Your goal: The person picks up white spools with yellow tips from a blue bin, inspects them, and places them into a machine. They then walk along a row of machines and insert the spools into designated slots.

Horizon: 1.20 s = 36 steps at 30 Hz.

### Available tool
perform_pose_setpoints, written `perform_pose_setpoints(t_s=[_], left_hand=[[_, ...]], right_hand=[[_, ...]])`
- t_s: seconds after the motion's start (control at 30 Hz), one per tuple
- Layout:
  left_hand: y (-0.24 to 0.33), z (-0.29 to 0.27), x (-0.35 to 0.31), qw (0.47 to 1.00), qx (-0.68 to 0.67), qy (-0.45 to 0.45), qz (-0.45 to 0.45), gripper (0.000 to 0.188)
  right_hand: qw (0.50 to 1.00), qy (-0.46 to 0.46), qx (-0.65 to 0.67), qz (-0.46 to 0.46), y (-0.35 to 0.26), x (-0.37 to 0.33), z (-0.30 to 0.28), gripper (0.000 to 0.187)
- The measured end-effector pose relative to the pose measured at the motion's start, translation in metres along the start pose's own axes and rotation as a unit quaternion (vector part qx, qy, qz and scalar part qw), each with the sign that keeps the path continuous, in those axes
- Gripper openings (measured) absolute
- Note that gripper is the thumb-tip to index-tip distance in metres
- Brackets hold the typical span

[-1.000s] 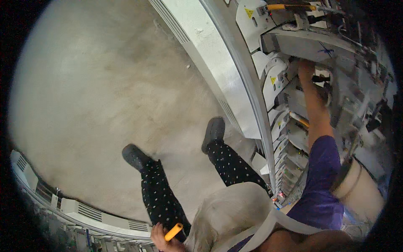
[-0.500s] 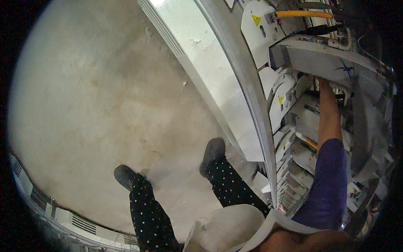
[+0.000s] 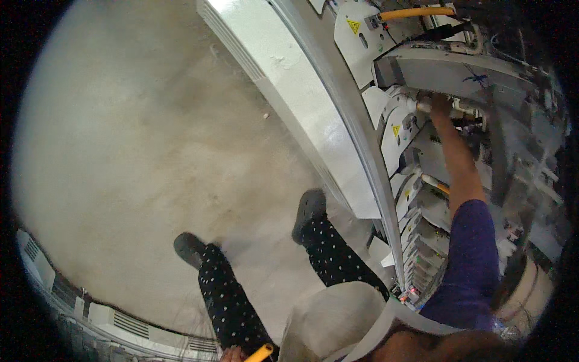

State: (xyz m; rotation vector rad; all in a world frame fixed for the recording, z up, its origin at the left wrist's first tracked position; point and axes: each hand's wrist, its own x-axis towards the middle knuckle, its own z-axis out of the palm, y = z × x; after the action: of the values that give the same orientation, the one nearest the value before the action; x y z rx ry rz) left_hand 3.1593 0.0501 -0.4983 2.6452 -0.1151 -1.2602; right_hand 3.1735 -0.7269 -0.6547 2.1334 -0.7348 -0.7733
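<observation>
My right arm reaches up into the machine on the right, and my right hand [image 3: 440,105] is under a curved grey cover [image 3: 455,67]. A pale cylinder [image 3: 423,107] lies right beside the hand; its fingers are in shadow and partly hidden, so I cannot tell whether they grip it. At the lower edge, part of my left hand [image 3: 232,355] shows, with curled fingers against an orange tube [image 3: 259,353]. The rest of that hand is cut off by the frame.
A long white machine housing [image 3: 295,90] with a metal rail runs diagonally along the machine. Several stations carry white plates [image 3: 392,133] with yellow warning signs; an orange tube [image 3: 416,12] sits at the upper one. Another vented housing [image 3: 129,323] curves along the lower left.
My right hand has shifted slightly left, beside the pale cylinder, and more of it shows. Left fingers and an orange tube have come into view at the lower edge. The view has shifted slightly.
</observation>
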Motion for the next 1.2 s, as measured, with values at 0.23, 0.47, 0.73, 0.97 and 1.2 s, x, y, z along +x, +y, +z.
perform_pose_setpoints(t_s=[0.23,0.47,0.73,0.97,1.2], left_hand=[[0.0,-0.014,-0.025,0.997,-0.032,0.069,-0.028,0.026],[-0.011,-0.034,-0.029,0.989,-0.054,0.125,-0.055,0.024],[-0.018,-0.011,-0.036,0.977,-0.103,0.177,-0.053,0.028],[-0.035,-0.009,-0.02,0.998,-0.036,0.04,0.043,0.038],[-0.024,-0.006,0.004,1.0,-0.019,0.007,0.013,0.038]], right_hand=[[0.99,-0.056,0.091,-0.092,-0.14,-0.128,-0.043,0.027],[0.901,-0.247,0.34,-0.11,-0.133,-0.192,-0.068,0.035],[0.832,-0.106,0.489,0.238,-0.019,-0.113,0.054,0.04],[0.292,-0.002,0.868,0.401,0.021,-0.023,0.081,0.061],[0.281,0.019,0.884,0.374,0.032,-0.017,0.066,0.056]])
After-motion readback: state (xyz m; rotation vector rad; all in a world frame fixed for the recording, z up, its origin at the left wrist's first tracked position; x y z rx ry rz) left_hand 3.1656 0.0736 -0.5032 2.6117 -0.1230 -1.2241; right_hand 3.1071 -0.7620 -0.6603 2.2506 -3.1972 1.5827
